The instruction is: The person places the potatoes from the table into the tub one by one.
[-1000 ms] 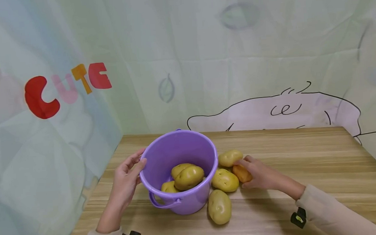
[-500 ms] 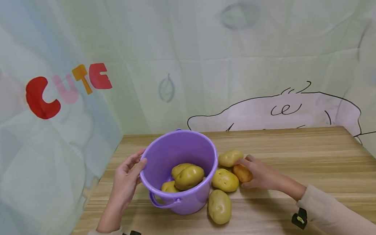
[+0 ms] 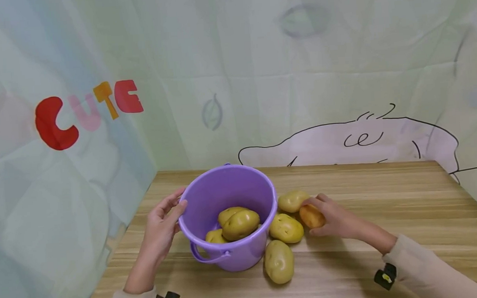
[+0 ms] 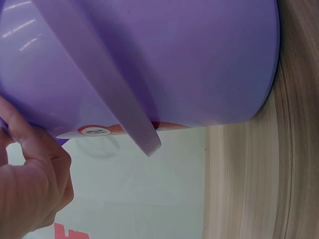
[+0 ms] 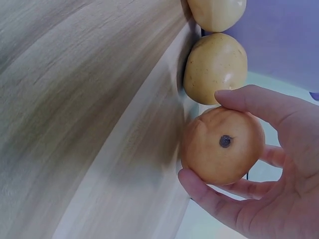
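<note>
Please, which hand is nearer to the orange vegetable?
Right. The right hand grips the orange vegetable between thumb and fingers. The left hand is farther away, holding the purple bucket on its opposite side.

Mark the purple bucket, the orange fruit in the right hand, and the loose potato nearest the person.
Purple bucket [image 3: 247,253], head view: front outer wall.
Orange fruit [image 5: 219,151], right wrist view: camera-facing surface beside the dark spot.
Nearest loose potato [image 3: 279,262], head view: middle of its upper side.

The bucket [image 3: 250,252] looks glossy plastic, the table [image 3: 382,189] wood-grained.
</note>
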Demonstrator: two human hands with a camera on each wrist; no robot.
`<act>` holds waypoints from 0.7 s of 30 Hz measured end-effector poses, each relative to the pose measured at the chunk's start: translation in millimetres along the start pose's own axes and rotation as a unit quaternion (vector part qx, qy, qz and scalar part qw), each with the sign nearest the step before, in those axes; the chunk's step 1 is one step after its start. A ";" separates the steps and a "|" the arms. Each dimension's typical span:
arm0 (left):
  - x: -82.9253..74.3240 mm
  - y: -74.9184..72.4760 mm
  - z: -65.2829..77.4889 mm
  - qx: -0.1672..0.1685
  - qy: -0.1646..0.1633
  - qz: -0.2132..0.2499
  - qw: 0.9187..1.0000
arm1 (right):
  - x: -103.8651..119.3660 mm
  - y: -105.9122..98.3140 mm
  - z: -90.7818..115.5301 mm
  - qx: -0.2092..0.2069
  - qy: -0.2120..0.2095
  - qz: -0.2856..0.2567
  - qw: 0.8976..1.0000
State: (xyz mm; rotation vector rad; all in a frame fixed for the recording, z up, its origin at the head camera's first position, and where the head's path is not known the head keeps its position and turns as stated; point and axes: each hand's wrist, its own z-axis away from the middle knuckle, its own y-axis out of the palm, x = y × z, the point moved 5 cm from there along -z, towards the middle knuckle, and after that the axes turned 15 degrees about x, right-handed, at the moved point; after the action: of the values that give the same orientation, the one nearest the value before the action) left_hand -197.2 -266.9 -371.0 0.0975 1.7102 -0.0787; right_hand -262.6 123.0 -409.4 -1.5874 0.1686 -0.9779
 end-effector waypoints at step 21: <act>-1.1 1.2 0.1 0.001 -0.002 -0.002 1.000 | -2.4 -16.7 10.9 -0.018 0.023 -0.007 1.000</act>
State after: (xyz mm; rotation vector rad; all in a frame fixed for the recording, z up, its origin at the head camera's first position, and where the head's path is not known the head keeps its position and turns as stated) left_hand -196.8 -265.8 -370.0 0.0948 1.7056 -0.0830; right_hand -263.6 137.3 -395.3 -1.6017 0.2090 -1.0282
